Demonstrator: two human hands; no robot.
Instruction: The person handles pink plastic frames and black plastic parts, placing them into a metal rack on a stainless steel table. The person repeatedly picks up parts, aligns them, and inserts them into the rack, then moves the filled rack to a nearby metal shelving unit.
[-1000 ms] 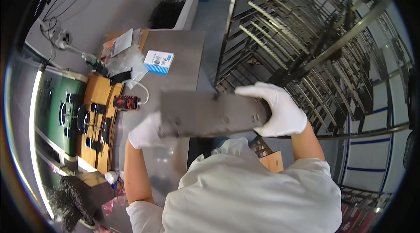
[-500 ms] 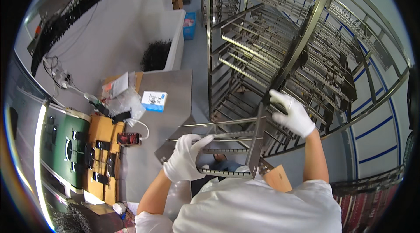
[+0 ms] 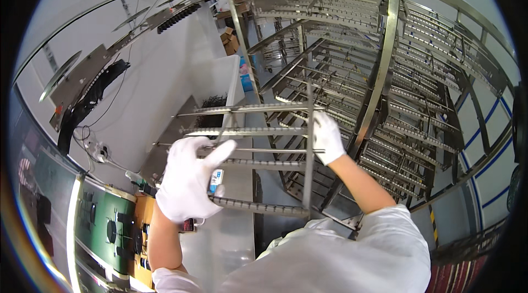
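Both gloved hands now hold a metal frame raised overhead, no longer at waist height. The left hand grips its near-left bars, the right hand clasps its far-right upright, toward the rack.

I have 1 view to work with: a fisheye camera worn on the person's head, the left of 2 mounted side by side. It looks down and forward over the person's own white-clad chest, so both forearms enter from the lower edge. The left hand and right hand sit close to the lens, near frame centre, on a metal rack frame. Farther off, the tall trolley rack fills the right half, its straight bars bending toward the rim. The workbench lies below left.
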